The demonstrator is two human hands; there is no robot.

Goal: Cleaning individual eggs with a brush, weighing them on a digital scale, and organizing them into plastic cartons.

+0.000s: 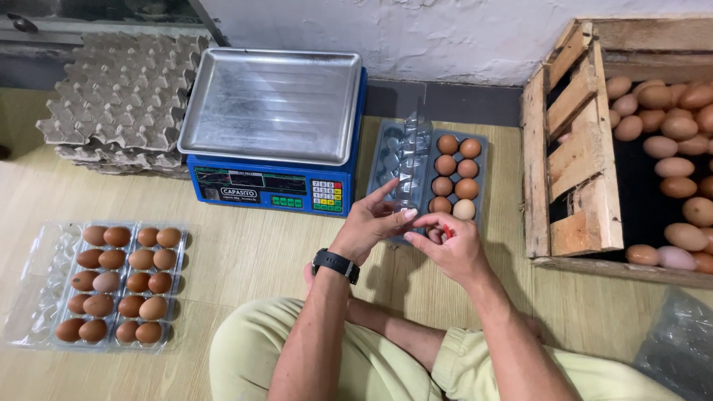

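Here, the left hand (pixel 369 223), fingers spread loosely, touches the clear egg carton (pixel 431 174) lying beside the scale (pixel 271 186); the right hand (pixel 449 245) pinches a small red object (pixel 448 232) at the carton's near edge.

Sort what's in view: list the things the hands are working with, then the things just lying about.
In use:
left hand
right hand
clear plastic egg carton, lid open
eggs in it

Lying about:
blue weighing scale
stacked pulp egg trays
filled egg cartons
wooden crate of eggs
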